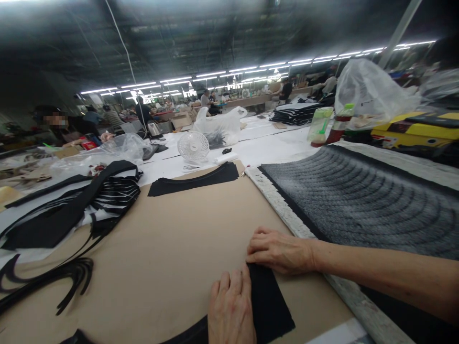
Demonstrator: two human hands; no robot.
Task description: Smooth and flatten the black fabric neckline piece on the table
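A black fabric piece (269, 301) lies on the brown cardboard sheet (172, 248) near the front edge. My left hand (229, 308) rests flat on its left side, fingers together. My right hand (278, 251) presses its fingertips on the piece's top edge, the arm coming in from the right. Neither hand grips anything. A second flat black fabric piece (195, 181) lies at the far end of the cardboard.
Black strips and striped fabric (89, 200) pile at the left, with thin curved strips (53, 282) below. A grey ribbed mat (358, 196) lies to the right. A small white fan (193, 147), plastic bags (220, 125), bottles (339, 124) and seated people stand beyond.
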